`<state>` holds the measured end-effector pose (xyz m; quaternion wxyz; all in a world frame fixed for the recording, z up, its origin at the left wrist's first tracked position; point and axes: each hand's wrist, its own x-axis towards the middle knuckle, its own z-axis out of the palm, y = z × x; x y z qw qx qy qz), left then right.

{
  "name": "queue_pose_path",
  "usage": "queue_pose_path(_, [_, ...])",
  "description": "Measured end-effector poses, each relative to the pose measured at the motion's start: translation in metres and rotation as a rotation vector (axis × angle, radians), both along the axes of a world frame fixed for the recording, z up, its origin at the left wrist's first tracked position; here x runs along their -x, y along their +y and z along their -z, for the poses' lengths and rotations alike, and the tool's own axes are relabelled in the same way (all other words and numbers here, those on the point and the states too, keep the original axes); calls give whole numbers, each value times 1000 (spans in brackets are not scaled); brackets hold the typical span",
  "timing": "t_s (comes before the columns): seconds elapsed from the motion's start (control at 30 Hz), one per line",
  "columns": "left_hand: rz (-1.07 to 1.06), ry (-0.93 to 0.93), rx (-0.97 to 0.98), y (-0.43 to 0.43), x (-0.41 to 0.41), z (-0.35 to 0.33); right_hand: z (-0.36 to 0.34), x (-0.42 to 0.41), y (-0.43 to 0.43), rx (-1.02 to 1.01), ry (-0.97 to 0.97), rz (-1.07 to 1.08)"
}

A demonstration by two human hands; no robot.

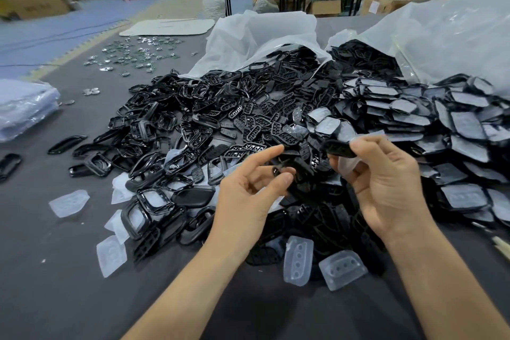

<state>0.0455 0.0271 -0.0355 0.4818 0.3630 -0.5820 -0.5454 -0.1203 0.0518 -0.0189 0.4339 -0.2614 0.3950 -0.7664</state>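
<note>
Black shell [340, 149], judged light, stiff and slick, best pinched by its rims, gripped with soft clear pad [348, 166] in right hand [386, 185]; left hand [248, 196] pinches small black part [276, 172].

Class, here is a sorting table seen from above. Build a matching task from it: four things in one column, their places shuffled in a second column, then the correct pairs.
Things
1. black shell piece
2. small black part
3. clear button pad
4. silvery parts

Places
A. scattered far off, upper left
B. pinched by the left hand
C. lying on the grey cloth, nearest the person
D. gripped by the right hand

Pairs: 1-D, 2-B, 3-C, 4-A
</note>
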Motion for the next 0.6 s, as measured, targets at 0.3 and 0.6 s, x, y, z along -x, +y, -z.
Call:
queue_pose_path(0.3, [-12,-171,100,-1,-1,3,5,-9,5,-53,433,-264])
queue_pose_path(0.6, [32,-188,96,3,0,-2,5,-10,6,-105,455,-276])
